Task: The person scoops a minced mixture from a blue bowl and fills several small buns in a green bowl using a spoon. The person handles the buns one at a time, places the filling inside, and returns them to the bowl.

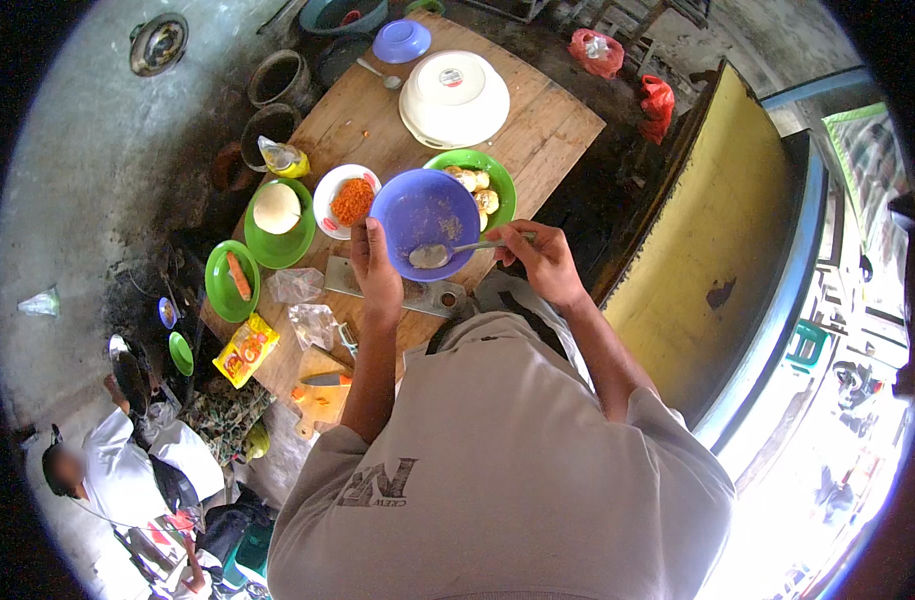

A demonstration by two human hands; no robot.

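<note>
My left hand [375, 270] grips the left rim of a blue-purple plastic bowl [412, 202], thumb at its edge. A little pale, grainy residue lies inside the bowl. In my right hand [538, 256] is the handle of a metal spoon [433, 256], its head low in the bowl with pale matter on it. Partly behind the bowl, a green plate [506, 169] holds several pale, browned pieces of food. Just left of the bowl stands a white bowl [325, 196] of orange shreds [352, 202]. Below it, a metal grater [420, 294] is partly covered by my left hand.
The wooden table [555, 112] bears an upturned white basin [455, 97], a green plate with a pale round piece [276, 208], a carrot [238, 276] on another green plate, a yellow packet [246, 350] and a knife [326, 380] on a cutting board [313, 409]. A person [120, 465] sits at lower left.
</note>
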